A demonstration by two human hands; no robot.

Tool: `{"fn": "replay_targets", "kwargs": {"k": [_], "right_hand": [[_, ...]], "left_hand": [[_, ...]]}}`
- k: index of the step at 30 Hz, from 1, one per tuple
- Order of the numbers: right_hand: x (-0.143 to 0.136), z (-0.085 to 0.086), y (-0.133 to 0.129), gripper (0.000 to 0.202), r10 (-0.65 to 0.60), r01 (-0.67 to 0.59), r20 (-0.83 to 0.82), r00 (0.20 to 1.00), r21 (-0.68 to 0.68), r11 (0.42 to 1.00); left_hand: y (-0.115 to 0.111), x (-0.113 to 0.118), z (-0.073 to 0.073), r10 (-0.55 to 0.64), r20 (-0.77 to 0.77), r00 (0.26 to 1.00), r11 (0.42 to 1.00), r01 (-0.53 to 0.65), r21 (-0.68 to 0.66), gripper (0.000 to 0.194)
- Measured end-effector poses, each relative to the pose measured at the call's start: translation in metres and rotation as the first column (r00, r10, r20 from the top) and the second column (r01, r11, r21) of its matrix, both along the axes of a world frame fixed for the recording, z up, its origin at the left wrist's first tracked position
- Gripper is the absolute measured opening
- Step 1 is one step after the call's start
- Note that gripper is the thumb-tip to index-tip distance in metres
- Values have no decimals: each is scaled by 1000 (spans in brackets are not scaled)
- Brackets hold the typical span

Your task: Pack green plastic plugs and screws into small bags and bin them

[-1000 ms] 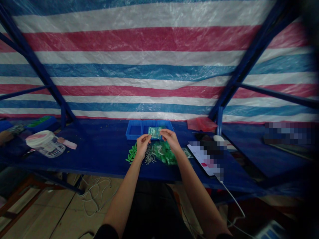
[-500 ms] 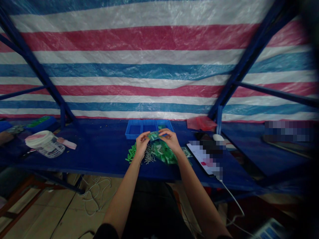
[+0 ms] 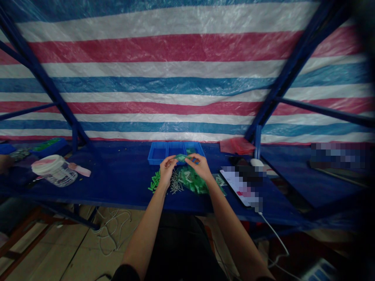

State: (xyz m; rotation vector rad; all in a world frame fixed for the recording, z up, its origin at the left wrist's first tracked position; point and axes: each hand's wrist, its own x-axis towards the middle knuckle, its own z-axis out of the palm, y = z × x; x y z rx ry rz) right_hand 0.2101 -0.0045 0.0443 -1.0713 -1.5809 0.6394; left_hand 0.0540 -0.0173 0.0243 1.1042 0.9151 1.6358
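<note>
A small clear green bag (image 3: pixel 181 157) is stretched between my two hands, just in front of a blue divided tray (image 3: pixel 158 152). My left hand (image 3: pixel 167 168) pinches its left end, and my right hand (image 3: pixel 199 166) pinches its right end. Below my left hand lie green plastic plugs (image 3: pixel 155 181) and a heap of metal screws (image 3: pixel 176 183). A pile of green bags (image 3: pixel 195 181) spreads under my right hand and forearm. What the small bag contains is too small to tell.
A white tub (image 3: pixel 55 171) with a pink-handled item stands at left, near a blue bin (image 3: pixel 51 147) of green pieces. Red plastic bags (image 3: pixel 236 145) lie back right. A tablet (image 3: pixel 236 187) with a white cable lies right. Part of another person's hand shows at far left.
The small bag between my fingers has tilted and looks narrower. My right fingers have shifted slightly. The whole view has moved a little.
</note>
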Motion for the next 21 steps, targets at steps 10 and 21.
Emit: {"fn": "replay_targets", "kwargs": {"k": [10,21], "right_hand": [[38,0,52,42,-311,294,-80,947,-176,939],[47,8,92,34,-253,389,591,766,-112,915]], "left_hand": [[2,-1,-1,21,38,999,999,-20,-33,36],[1,-1,-2,46,53,998,998,-44,-41,30]]}}
